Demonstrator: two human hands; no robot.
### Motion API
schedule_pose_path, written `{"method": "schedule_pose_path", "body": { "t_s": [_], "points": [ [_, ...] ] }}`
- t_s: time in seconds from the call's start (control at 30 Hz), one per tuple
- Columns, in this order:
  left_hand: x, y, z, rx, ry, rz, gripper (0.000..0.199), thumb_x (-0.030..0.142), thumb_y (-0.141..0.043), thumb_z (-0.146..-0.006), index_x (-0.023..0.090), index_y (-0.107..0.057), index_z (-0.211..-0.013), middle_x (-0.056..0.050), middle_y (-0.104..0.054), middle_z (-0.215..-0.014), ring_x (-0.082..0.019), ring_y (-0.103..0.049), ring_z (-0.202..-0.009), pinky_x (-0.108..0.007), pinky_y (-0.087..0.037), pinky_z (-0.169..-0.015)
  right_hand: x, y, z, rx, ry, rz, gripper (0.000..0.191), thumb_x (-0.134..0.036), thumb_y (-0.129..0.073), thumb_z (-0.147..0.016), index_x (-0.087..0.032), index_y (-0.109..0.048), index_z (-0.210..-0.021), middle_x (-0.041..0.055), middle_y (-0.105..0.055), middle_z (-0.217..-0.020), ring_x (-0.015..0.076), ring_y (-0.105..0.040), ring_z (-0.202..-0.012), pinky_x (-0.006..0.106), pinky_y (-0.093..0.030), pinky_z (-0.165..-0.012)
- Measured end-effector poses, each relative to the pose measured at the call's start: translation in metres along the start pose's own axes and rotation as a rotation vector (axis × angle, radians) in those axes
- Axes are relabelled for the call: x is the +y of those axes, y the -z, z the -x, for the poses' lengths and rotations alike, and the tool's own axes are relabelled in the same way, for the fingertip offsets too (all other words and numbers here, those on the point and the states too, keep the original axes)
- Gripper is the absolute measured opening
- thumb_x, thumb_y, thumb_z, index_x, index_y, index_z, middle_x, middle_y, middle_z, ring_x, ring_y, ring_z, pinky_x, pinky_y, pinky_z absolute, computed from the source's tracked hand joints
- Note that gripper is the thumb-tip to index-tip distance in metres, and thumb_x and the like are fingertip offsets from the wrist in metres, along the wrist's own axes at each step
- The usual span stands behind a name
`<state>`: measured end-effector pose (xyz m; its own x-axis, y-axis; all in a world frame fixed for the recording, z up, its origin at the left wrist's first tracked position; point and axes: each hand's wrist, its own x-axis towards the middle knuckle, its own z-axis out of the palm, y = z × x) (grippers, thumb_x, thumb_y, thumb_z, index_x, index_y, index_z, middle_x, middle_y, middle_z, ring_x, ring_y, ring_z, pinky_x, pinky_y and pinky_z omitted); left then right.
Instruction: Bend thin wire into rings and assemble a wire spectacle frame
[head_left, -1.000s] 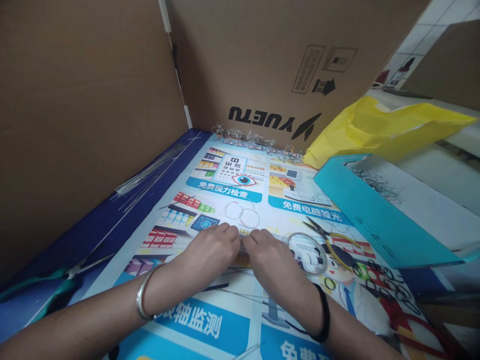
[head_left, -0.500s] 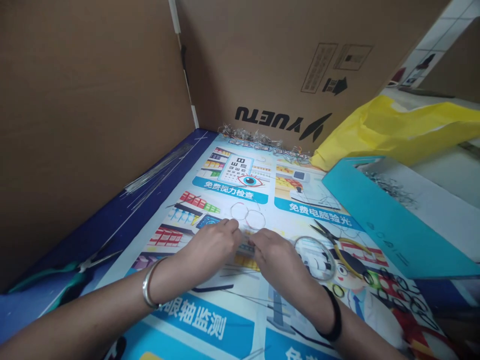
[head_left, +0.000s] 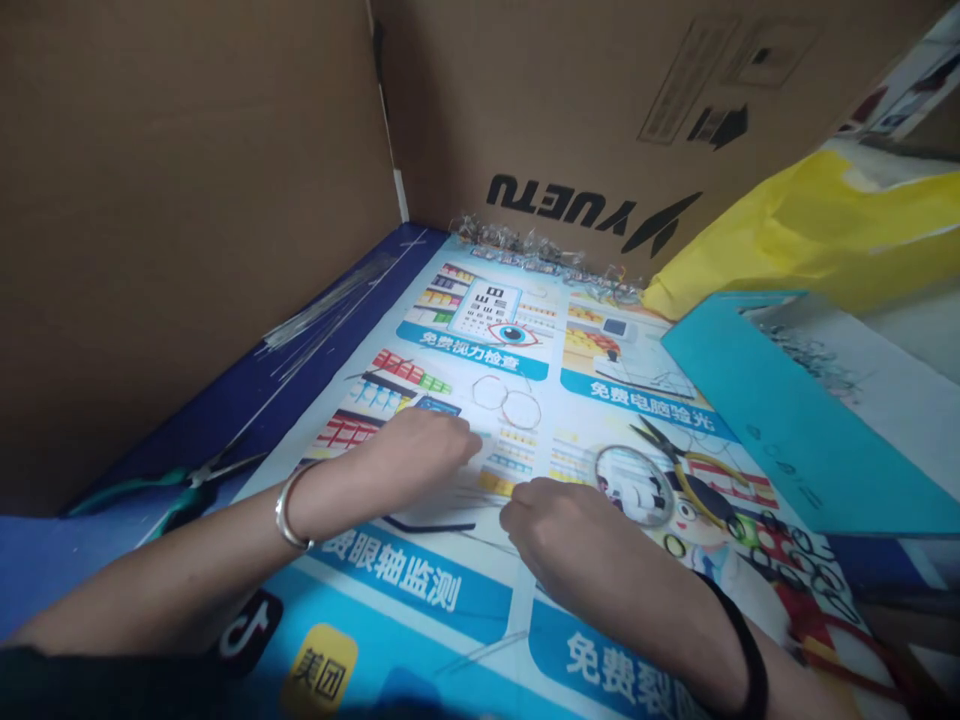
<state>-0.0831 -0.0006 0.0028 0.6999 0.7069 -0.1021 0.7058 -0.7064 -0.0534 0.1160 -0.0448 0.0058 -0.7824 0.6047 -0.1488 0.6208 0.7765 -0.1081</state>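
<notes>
My left hand (head_left: 427,450) is closed, fingers curled down over a printed poster (head_left: 487,620); whatever it pinches is hidden. Lower and to its right, my right hand (head_left: 551,520) is also closed, with its fingertips turned under. The two hands are apart. Just beyond them, a pair of thin wire rings (head_left: 519,408) lies on the poster, side by side and touching. To the right of the rings are a clear round roll (head_left: 634,485) and yellow-handled scissors (head_left: 694,480).
Green-handled pliers (head_left: 187,485) and a bundle of straight wires (head_left: 322,305) lie left. Cardboard walls (head_left: 570,110) enclose the back and left. Tangled wire pieces (head_left: 525,245) line the back. A turquoise box (head_left: 765,430), a yellow bag (head_left: 810,235) and several dark loops (head_left: 799,570) are right.
My hands have separated and drawn back from the wire rings, the right one toward me and the left one slightly leftward. The camera view has shifted as well.
</notes>
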Motion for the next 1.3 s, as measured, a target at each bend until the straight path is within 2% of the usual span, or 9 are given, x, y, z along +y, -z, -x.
{"method": "schedule_pose_path", "body": {
  "t_s": [0.2,0.33,0.5,0.57,0.73,0.93,1.03,1.17,1.3],
  "points": [
    [-0.003,-0.003,0.001,0.025,0.019,0.036,0.019,0.012,-0.043,-0.086,0.016,-0.061,-0.078,-0.007,-0.063,-0.071,-0.019,-0.058,-0.06,-0.028,-0.035,-0.051,-0.04,-0.002,-0.002,-0.14,0.172,-0.047,0.01,-0.008,-0.061,-0.073,-0.018,-0.06,-0.071,0.0035,-0.064,-0.071,0.0169,-0.056,-0.059,0.028,-0.027,-0.045],
    [-0.002,-0.005,0.001,0.058,0.019,0.043,0.02,0.013,-0.043,-0.086,0.015,-0.06,-0.077,-0.006,-0.062,-0.069,-0.017,-0.056,-0.057,-0.027,-0.033,-0.05,-0.06,-0.011,-0.006,-0.139,0.161,0.022,0.008,-0.007,-0.061,-0.074,-0.014,-0.063,-0.072,0.0092,-0.065,-0.068,0.0197,-0.056,-0.057,0.028,-0.029,-0.041],
    [0.002,-0.003,0.001,0.077,0.001,0.032,0.019,0.011,-0.044,-0.083,0.015,-0.06,-0.073,-0.006,-0.061,-0.067,-0.017,-0.056,-0.057,-0.027,-0.029,-0.046,-0.077,-0.016,-0.014,-0.203,0.127,0.085,0.004,-0.01,-0.061,-0.074,-0.01,-0.063,-0.071,0.014,-0.064,-0.065,0.0222,-0.055,-0.052,0.029,-0.035,-0.039],
    [0.004,-0.002,0.001,0.077,-0.008,0.03,0.018,0.01,-0.045,-0.082,0.016,-0.06,-0.074,-0.005,-0.062,-0.068,-0.017,-0.057,-0.056,-0.027,-0.026,-0.045,-0.078,-0.019,-0.016,-0.168,0.104,0.079,0.005,-0.01,-0.06,-0.075,-0.009,-0.063,-0.071,0.0144,-0.063,-0.064,0.0222,-0.055,-0.052,0.03,-0.037,-0.04],
    [0.007,0.005,0.004,0.007,-0.071,0.081,0.017,0.008,-0.046,-0.08,0.017,-0.059,-0.074,-0.004,-0.064,-0.071,-0.017,-0.057,-0.057,-0.027,-0.023,-0.046,-0.067,-0.027,-0.013,-0.03,0.046,0.02,0.004,-0.008,-0.06,-0.073,-0.011,-0.061,-0.073,0.0109,-0.064,-0.066,0.0212,-0.056,-0.056,0.029,-0.033,-0.042],
    [0.007,0.024,0.013,-0.051,-0.176,0.253,0.018,0.016,-0.049,-0.085,0.018,-0.057,-0.069,-0.001,-0.063,-0.071,-0.014,-0.055,-0.058,-0.026,-0.026,-0.049,-0.032,-0.013,-0.008,0.099,-0.077,0.033,0.012,-0.005,-0.056,-0.068,-0.014,-0.059,-0.076,0.0084,-0.065,-0.07,0.0193,-0.056,-0.058,0.03,-0.025,-0.045],
    [0.01,0.025,0.016,0.0,-0.173,0.286,0.018,0.015,-0.049,-0.086,0.019,-0.056,-0.07,0.001,-0.061,-0.067,-0.013,-0.051,-0.054,-0.027,-0.026,-0.048,-0.019,-0.009,-0.008,0.208,-0.179,0.099,0.012,-0.004,-0.054,-0.069,-0.015,-0.057,-0.072,0.0076,-0.063,-0.067,0.0186,-0.055,-0.057,0.03,-0.022,-0.046],
    [0.016,0.019,0.012,0.091,-0.195,0.212,0.017,0.008,-0.052,-0.084,0.019,-0.057,-0.073,0.001,-0.06,-0.069,-0.014,-0.052,-0.062,-0.027,-0.032,-0.055,-0.015,-0.012,-0.011,0.354,-0.19,0.176,0.015,-0.001,-0.054,-0.066,-0.016,-0.055,-0.07,0.0062,-0.06,-0.063,0.0191,-0.053,-0.056,0.03,-0.022,-0.047],
    [0.019,0.014,0.005,0.18,-0.185,0.137,0.016,0.007,-0.057,-0.081,0.018,-0.058,-0.07,0.0,-0.059,-0.072,-0.017,-0.052,-0.069,-0.029,-0.036,-0.061,-0.012,-0.015,-0.013,0.386,-0.202,0.219,0.018,0.002,-0.053,-0.065,-0.016,-0.055,-0.069,0.006,-0.06,-0.063,0.0194,-0.053,-0.057,0.029,-0.024,-0.047]
  ]
}}
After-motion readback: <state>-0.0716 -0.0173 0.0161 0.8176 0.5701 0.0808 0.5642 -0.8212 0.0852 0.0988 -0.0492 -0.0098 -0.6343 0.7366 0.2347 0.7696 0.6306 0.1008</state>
